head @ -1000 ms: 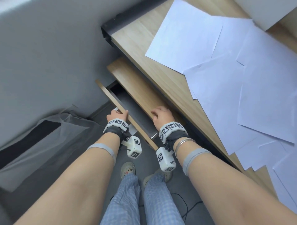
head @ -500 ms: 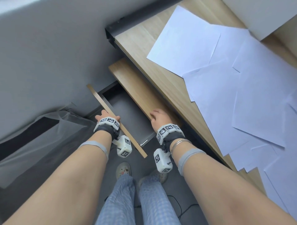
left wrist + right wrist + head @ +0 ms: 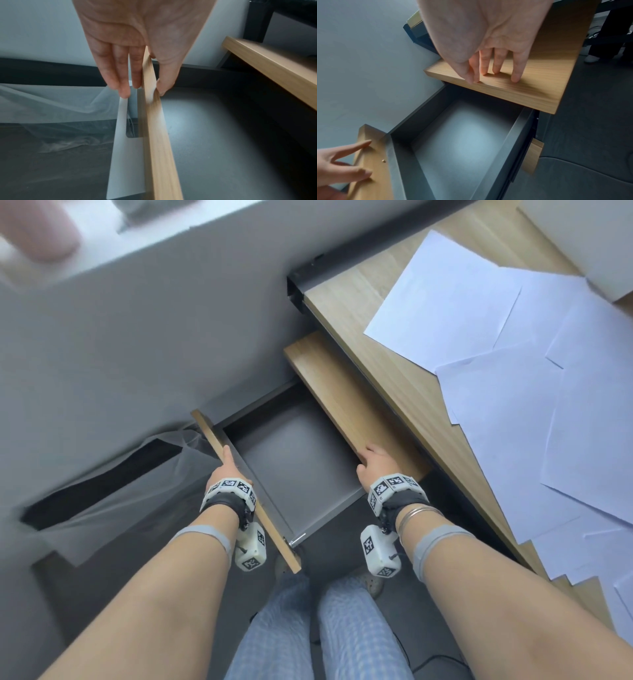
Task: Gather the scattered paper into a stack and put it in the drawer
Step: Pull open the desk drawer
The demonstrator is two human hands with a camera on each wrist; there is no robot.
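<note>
Several white paper sheets (image 3: 513,392) lie scattered and overlapping on the wooden desk (image 3: 352,299) at the right. Below the desk, the drawer (image 3: 294,463) stands pulled out, its grey inside bare (image 3: 464,135). My left hand (image 3: 227,455) holds the top edge of the wooden drawer front (image 3: 246,491). In the left wrist view that hand (image 3: 142,89) pinches the board (image 3: 157,135), with the fingers (image 3: 123,93) outside and the thumb inside. My right hand (image 3: 368,453) rests with straight fingers (image 3: 515,79) on the wooden cabinet top (image 3: 530,94).
A bin lined with a translucent plastic bag (image 3: 102,501) stands left of the drawer, against a grey wall (image 3: 137,337). My legs and shoes (image 3: 308,628) are just below the drawer front. A white box (image 3: 599,241) sits at the desk's far corner. Another person's legs (image 3: 604,40) are beyond the cabinet.
The drawer has slid much further out, and my left hand has come back with its front. My right hand has stayed on the cabinet top.
</note>
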